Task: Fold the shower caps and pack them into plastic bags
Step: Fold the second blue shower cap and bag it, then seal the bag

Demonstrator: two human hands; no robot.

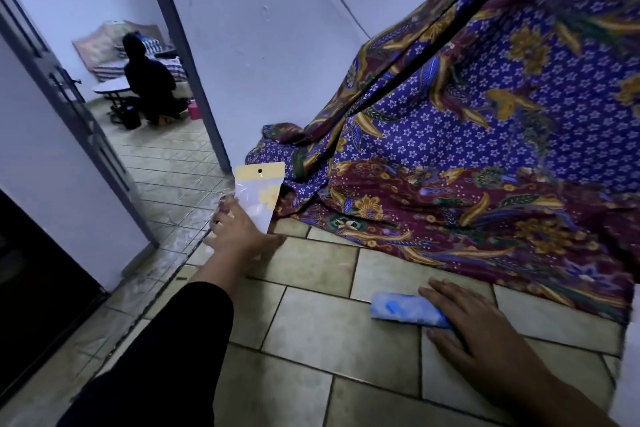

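Note:
A blue-and-white shower cap (401, 309), folded into a narrow roll, lies on the tiled floor at the lower right. My right hand (467, 319) rests flat over its right end, fingers spread, pressing it down. Farther away at the centre-left, my left hand (239, 229) grips a clear plastic bag (258, 191) with a pale yellow header card and a punched hole. The bag stands upright above the floor, near the edge of the patterned cloth. My left arm wears a black sleeve.
A large purple and maroon batik cloth (485, 149) hangs from the upper right and spreads over the floor behind the cap. A doorway (162, 87) at the left opens to another room, where a person in dark clothes (149, 80) sits at a low table.

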